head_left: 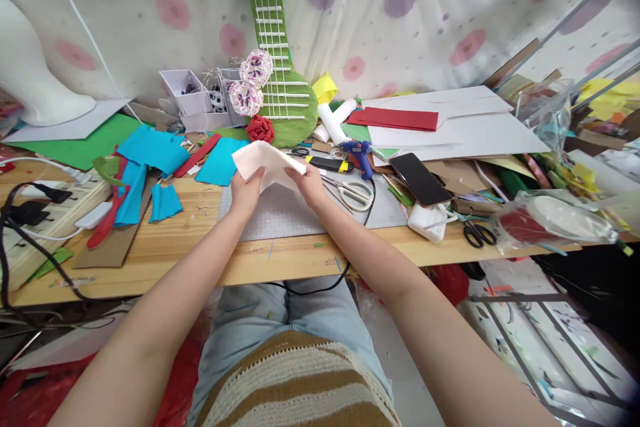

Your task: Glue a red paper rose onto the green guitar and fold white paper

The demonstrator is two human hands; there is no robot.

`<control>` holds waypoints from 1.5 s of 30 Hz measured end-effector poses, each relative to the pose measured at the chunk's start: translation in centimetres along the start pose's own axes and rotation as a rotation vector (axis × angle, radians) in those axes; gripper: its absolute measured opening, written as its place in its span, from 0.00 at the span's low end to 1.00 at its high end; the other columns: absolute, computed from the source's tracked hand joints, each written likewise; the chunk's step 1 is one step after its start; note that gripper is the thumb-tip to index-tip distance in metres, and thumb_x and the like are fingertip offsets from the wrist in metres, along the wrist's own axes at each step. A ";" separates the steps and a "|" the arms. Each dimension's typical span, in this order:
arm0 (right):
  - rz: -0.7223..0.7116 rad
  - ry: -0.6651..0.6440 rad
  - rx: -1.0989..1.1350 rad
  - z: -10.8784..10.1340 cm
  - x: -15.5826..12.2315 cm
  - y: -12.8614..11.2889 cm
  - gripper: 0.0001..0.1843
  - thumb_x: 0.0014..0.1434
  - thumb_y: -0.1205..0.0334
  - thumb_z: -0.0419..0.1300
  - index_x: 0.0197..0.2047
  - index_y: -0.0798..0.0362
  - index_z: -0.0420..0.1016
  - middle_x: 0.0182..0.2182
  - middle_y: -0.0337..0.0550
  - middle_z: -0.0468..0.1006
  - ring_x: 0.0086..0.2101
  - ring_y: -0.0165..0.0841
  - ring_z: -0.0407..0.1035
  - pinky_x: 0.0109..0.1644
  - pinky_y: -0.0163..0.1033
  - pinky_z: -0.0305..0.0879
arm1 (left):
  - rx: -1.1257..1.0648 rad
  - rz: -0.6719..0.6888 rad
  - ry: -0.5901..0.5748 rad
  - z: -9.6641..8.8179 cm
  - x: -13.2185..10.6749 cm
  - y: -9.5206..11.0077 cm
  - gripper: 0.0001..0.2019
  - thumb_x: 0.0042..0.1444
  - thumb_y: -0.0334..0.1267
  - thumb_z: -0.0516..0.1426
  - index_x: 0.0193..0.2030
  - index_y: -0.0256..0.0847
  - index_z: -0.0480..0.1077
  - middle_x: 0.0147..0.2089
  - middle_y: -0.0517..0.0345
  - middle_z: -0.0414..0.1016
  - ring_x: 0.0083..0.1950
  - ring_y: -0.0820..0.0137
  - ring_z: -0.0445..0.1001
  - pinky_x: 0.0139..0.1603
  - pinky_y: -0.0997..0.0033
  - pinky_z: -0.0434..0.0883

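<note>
A sheet of white paper (269, 159), slightly curved, is held up above the grey cutting mat (280, 217). My left hand (249, 190) grips its left side, thumb on top. On its right side my right hand (309, 183) pinches the edge in the same way. Just behind the paper lie a black-and-yellow utility knife (329, 164) and a blue glue gun (360, 155). White-handled scissors (356, 195) rest on the mat to the right of my right hand. Pieces of blue crepe paper (223, 161) lie to the left of my left hand.
A green guitar-shaped craft (287, 103) with paper flowers stands at the back. To the right are a black phone (419, 178), black scissors (479, 234) and white boards (480, 133). A power strip (50, 227) with cables sits at left. The glue gun's cord (345, 273) hangs over the front edge.
</note>
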State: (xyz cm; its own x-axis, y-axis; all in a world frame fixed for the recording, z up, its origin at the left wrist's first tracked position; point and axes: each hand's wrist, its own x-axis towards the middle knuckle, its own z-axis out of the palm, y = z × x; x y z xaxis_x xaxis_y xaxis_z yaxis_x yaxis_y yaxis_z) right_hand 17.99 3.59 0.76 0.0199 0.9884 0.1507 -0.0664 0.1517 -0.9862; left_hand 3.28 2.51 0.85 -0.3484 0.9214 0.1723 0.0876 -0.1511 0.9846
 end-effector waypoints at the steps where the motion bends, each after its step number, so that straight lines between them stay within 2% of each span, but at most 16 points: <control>1: 0.018 0.010 0.007 0.0 0.1 -0.1 0.15 0.47 0.59 0.62 0.40 0.52 0.75 0.40 0.38 0.78 0.43 0.33 0.71 0.51 0.38 0.65 | 0.001 0.020 -0.004 0.0 -0.1 0.3 0.16 0.47 0.41 0.60 0.43 0.37 0.72 0.48 0.49 0.77 0.50 0.63 0.75 0.52 0.65 0.70; 8: 0.116 0.033 -0.025 0.3 -0.2 -0.1 0.14 0.47 0.60 0.62 0.39 0.54 0.75 0.37 0.39 0.79 0.41 0.34 0.72 0.46 0.38 0.67 | 0.098 -0.019 -0.041 0.0 -0.4 0.6 0.14 0.48 0.40 0.59 0.41 0.36 0.73 0.46 0.48 0.78 0.49 0.61 0.76 0.51 0.64 0.71; 11: 0.126 0.065 -0.031 0.1 0.1 -1.2 0.12 0.48 0.59 0.62 0.37 0.54 0.75 0.35 0.39 0.79 0.39 0.35 0.73 0.45 0.39 0.68 | 0.060 0.005 -0.039 -0.3 0.1 1.2 0.14 0.48 0.39 0.59 0.42 0.36 0.73 0.47 0.48 0.78 0.50 0.61 0.75 0.52 0.65 0.70; 13: 0.155 0.050 -0.007 -0.3 0.5 -2.2 0.12 0.46 0.59 0.64 0.35 0.55 0.75 0.34 0.40 0.79 0.38 0.35 0.73 0.45 0.40 0.69 | 0.016 -0.024 -0.054 -0.6 0.6 2.2 0.14 0.46 0.36 0.60 0.41 0.35 0.74 0.47 0.48 0.78 0.50 0.60 0.75 0.52 0.63 0.71; 15: 0.235 -0.035 0.042 -0.9 0.8 -3.1 0.12 0.44 0.61 0.67 0.34 0.55 0.75 0.33 0.41 0.80 0.37 0.35 0.74 0.45 0.41 0.69 | -0.019 -0.158 -0.120 -1.2 1.3 3.3 0.14 0.43 0.33 0.62 0.40 0.35 0.74 0.46 0.47 0.78 0.48 0.58 0.76 0.50 0.60 0.72; 19: 0.478 -0.219 0.149 -1.9 0.7 -4.2 0.13 0.42 0.67 0.69 0.34 0.57 0.75 0.33 0.45 0.80 0.33 0.34 0.75 0.45 0.42 0.71 | 0.015 -0.573 -0.358 -2.5 2.3 5.0 0.14 0.36 0.30 0.67 0.34 0.35 0.75 0.38 0.44 0.80 0.43 0.51 0.78 0.42 0.53 0.75; 21: 0.542 -0.221 0.146 -2.0 0.3 -4.3 0.13 0.42 0.71 0.69 0.33 0.57 0.75 0.31 0.44 0.80 0.31 0.32 0.74 0.44 0.41 0.71 | 0.046 -0.688 -0.420 -3.0 2.5 5.4 0.13 0.35 0.31 0.68 0.32 0.36 0.76 0.36 0.43 0.80 0.42 0.51 0.78 0.40 0.54 0.76; 24: 0.569 -0.171 0.099 -2.0 -0.2 -4.2 0.14 0.40 0.74 0.69 0.32 0.57 0.75 0.29 0.42 0.80 0.30 0.32 0.74 0.44 0.41 0.72 | 0.034 -0.764 -0.463 -3.7 2.5 5.5 0.13 0.38 0.33 0.67 0.34 0.36 0.76 0.36 0.44 0.80 0.40 0.54 0.79 0.37 0.58 0.78; 27: 0.552 -0.120 0.064 -2.2 -0.3 -3.9 0.14 0.39 0.73 0.70 0.32 0.56 0.75 0.30 0.42 0.81 0.31 0.33 0.75 0.45 0.43 0.72 | -0.052 -0.782 -0.487 -4.3 2.3 5.4 0.13 0.44 0.35 0.65 0.39 0.38 0.76 0.39 0.47 0.80 0.38 0.59 0.79 0.34 0.63 0.78; 31: 0.540 -0.079 0.029 -2.5 0.1 -3.2 0.17 0.38 0.70 0.72 0.33 0.56 0.74 0.31 0.44 0.81 0.34 0.35 0.76 0.45 0.44 0.72 | -0.008 -0.780 -0.494 -4.8 2.1 5.2 0.11 0.44 0.27 0.63 0.37 0.37 0.76 0.40 0.48 0.79 0.37 0.64 0.78 0.31 0.70 0.78; 33: 0.534 -0.089 0.020 -2.7 0.3 -2.9 0.18 0.37 0.69 0.73 0.34 0.56 0.75 0.31 0.44 0.81 0.34 0.35 0.76 0.45 0.44 0.72 | 0.030 -0.762 -0.504 -4.8 2.0 5.1 0.11 0.42 0.24 0.63 0.35 0.36 0.76 0.39 0.47 0.79 0.38 0.64 0.78 0.32 0.70 0.78; 37: 0.538 -0.103 0.014 -2.8 0.4 -2.5 0.17 0.36 0.69 0.73 0.32 0.55 0.74 0.30 0.43 0.81 0.35 0.35 0.75 0.46 0.43 0.71 | 0.055 -0.736 -0.504 -4.8 1.8 4.8 0.10 0.40 0.23 0.63 0.31 0.36 0.76 0.37 0.49 0.79 0.40 0.61 0.77 0.35 0.65 0.79; 42: 0.566 -0.111 0.024 -2.4 0.2 -2.1 0.13 0.40 0.73 0.69 0.32 0.55 0.73 0.30 0.41 0.80 0.32 0.31 0.74 0.46 0.41 0.71 | 0.045 -0.718 -0.495 -4.8 1.7 4.5 0.10 0.39 0.23 0.62 0.31 0.35 0.74 0.35 0.48 0.78 0.38 0.61 0.77 0.30 0.66 0.78; 45: 0.536 -0.111 -0.014 -2.0 0.3 -1.5 0.16 0.39 0.72 0.69 0.34 0.55 0.72 0.34 0.42 0.80 0.33 0.32 0.74 0.46 0.42 0.70 | 0.042 -0.707 -0.515 -4.6 1.7 4.4 0.12 0.39 0.22 0.61 0.33 0.34 0.73 0.36 0.48 0.77 0.38 0.61 0.77 0.29 0.67 0.78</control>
State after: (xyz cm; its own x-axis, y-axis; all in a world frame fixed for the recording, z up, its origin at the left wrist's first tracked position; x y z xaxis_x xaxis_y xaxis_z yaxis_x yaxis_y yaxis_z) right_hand 20.08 3.61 2.15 -0.1186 0.9224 -0.3676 -0.0254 -0.3729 -0.9275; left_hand -1.21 1.73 5.61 0.1299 0.8426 -0.5227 0.0486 0.5211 0.8521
